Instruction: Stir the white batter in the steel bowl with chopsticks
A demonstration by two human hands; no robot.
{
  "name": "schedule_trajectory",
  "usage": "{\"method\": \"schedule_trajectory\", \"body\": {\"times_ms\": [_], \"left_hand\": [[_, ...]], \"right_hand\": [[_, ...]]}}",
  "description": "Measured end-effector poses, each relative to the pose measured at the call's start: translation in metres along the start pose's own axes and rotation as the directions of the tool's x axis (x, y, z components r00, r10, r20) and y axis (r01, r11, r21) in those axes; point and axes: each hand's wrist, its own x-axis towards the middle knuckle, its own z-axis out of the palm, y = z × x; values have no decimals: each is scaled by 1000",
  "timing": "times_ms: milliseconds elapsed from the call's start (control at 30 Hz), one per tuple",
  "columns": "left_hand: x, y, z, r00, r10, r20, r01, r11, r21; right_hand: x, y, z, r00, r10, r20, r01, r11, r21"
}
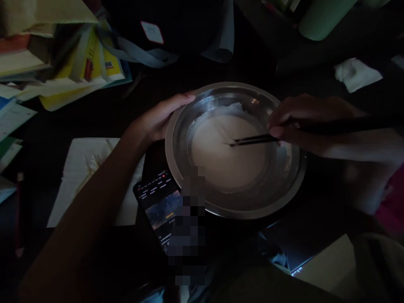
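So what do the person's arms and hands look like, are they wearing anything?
Both are bare. The left hand and its long forearm show no sleeve, glove, watch or ring. The right hand is bare too, with no sleeve visible. The dim light hides finer details such as nails.

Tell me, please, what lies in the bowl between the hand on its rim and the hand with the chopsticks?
In the head view, pale batter fills the metal bowl between the left hand and the right hand; the chopsticks dip into it.
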Motion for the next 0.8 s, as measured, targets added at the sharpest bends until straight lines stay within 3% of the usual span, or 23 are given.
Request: {"method": "schedule_trajectory", "body": {"times_ms": [133, 300, 467, 533, 600, 700, 800], "left_hand": [[0, -1, 0, 1000, 13, -11, -13, 1000, -3], [1, -1, 0, 1000, 20, 23, -20, 1000, 1], [-2, 1, 3, 1000, 12, -21, -12, 1000, 2], [-2, 0, 1, 1000, 16, -21, -16, 1000, 0], [0, -1, -1, 1000, 20, -15, -20, 1000, 5], [3, -4, -4, 1000, 31, 1, -31, 1000, 2], [3, -4, -4, 999, 32, 13, -32, 999, -13]], "right_hand": [[3, -3, 0, 976, -118, 182, 89, 983, 161], [10, -9, 19, 998, -48, 46, 43, 995, 90], [1, -1, 6, 995, 78, -62, -80, 997, -25], [-1, 2, -2, 999, 48, -21, -48, 999, 7], [0, 3, -4, 994, -48, 95, 39, 995, 95], [5, -2, 5, 964, -152, 219, 102, 969, 226], [9, -8, 16, 990, -99, 104, 83, 986, 148]]}}
